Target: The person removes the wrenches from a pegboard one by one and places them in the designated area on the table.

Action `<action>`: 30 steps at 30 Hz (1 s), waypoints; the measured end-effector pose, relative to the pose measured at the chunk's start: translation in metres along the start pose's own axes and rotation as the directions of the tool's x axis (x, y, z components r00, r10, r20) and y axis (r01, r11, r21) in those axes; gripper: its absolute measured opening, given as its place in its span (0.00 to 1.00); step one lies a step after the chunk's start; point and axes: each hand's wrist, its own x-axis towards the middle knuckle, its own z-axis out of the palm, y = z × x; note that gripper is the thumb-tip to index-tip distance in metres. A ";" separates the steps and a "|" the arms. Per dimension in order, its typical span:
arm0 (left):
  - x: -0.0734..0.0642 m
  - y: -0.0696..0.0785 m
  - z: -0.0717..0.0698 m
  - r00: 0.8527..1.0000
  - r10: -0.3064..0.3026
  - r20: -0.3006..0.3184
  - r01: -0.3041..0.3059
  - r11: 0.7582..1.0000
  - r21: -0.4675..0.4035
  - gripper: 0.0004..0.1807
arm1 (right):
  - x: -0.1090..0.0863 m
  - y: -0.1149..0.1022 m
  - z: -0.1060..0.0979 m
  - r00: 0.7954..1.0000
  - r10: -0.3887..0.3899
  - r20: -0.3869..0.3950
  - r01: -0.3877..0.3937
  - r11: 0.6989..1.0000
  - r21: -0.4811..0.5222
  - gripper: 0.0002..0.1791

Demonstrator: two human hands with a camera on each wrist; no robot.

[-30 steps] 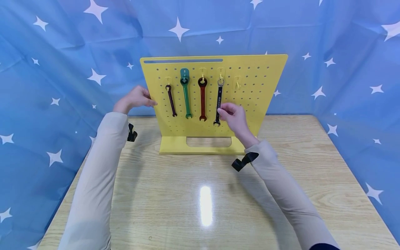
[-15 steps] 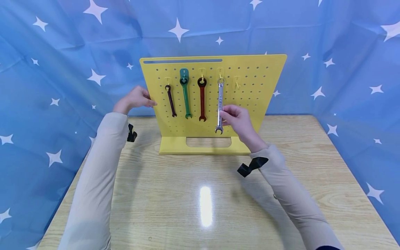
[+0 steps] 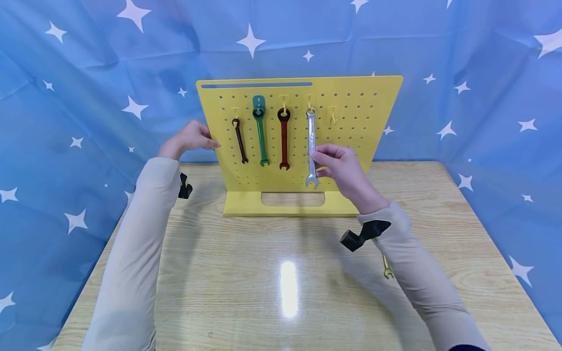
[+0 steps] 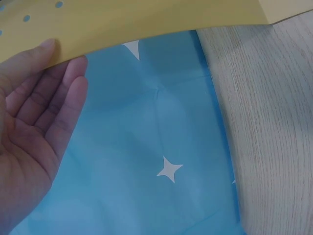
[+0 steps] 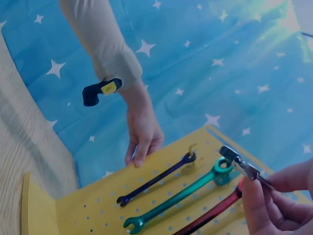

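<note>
A yellow pegboard (image 3: 351, 141) stands on the table with wrenches hanging on hooks. My left hand (image 3: 190, 138) pinches the board's left edge, thumb on the front and fingers behind it in the left wrist view. My right hand (image 3: 342, 168) holds a silver combination wrench (image 3: 311, 141) by the lower shank between thumb and fingers. Its ring end overlaps the fourth hook (image 3: 310, 103), and its open end points down, swung out from the board. To its left hang a dark purple wrench (image 3: 240, 141), a green wrench (image 3: 261, 139) and a red wrench (image 3: 284, 141).
A bare yellow hook (image 3: 332, 117) juts out right of the silver wrench. On the wooden table (image 3: 237, 273), a gold-coloured wrench (image 3: 387, 268) lies partly hidden under my right forearm. A blue star-patterned cloth (image 3: 483, 58) rises behind and beside the table.
My right hand has drawn back and slightly right, bringing the silver wrench's lower end outward from the board. The gold-coloured wrench has come into sight beside the forearm. My left hand stays put.
</note>
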 end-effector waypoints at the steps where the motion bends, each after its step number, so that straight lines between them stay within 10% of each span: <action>1: 0.000 0.000 0.000 1.000 -0.001 0.001 0.001 1.000 0.000 0.15 | 0.000 -0.002 0.000 1.000 0.007 0.002 -0.007 1.000 0.013 0.05; 30: -0.003 0.002 0.000 1.000 0.008 0.001 -0.008 1.000 0.009 0.16 | -0.030 -0.015 -0.015 0.999 0.002 0.050 -0.004 0.999 0.037 0.05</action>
